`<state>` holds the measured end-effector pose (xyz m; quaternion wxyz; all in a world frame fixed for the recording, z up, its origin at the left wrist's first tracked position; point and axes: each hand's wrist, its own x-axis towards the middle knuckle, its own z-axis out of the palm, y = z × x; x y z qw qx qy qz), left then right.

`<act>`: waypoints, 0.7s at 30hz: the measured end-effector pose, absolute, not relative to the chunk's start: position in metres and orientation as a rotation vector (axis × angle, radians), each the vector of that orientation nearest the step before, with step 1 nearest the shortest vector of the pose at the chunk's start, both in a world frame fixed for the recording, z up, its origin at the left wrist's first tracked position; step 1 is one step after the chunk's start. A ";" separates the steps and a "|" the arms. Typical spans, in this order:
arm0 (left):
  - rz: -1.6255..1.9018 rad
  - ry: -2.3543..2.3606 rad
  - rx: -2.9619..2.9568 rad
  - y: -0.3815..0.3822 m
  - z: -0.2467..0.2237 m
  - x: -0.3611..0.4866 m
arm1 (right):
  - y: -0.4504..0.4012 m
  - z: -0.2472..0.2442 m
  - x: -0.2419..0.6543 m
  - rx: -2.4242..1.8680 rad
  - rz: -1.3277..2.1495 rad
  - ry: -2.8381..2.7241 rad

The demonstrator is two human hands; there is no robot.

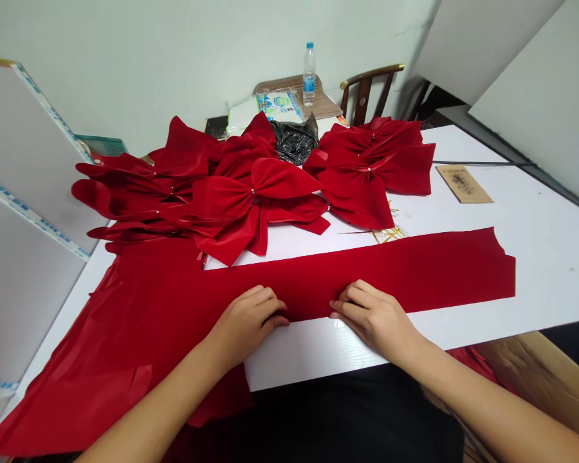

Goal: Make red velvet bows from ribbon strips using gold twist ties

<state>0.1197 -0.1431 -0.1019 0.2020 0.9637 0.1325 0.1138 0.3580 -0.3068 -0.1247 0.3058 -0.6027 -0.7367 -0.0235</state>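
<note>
While red strip [381, 273] lies flat across white table [525, 199], L hand [253, 318] pinches its near edge, fingertips close to thumb; R hand [367, 315] does same just R of it, w/ a gap btwn. Red bows [253, 193] pile up behind strip, gold ties [388, 233] near them, cardboard pc [464, 184] at far R.

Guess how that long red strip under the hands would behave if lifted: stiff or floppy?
The red strip would probably sag: it looks like thin cloth, and the bows of similar-looking material bend in soft folds. It is likely light for its size, given how thin its edge looks. Its matte surface suggests it wouldn't be very slippery.
</note>
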 end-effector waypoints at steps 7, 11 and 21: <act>0.411 0.326 2.854 -0.146 -0.106 0.113 | -0.310 -0.124 0.365 -1.604 -0.023 -1.993; 0.337 0.328 2.816 -0.149 -0.102 0.110 | -0.315 -0.121 0.369 -1.586 0.094 -2.007; 0.442 0.370 2.779 -0.161 -0.101 0.105 | -0.325 -0.123 0.358 -1.609 0.201 -1.924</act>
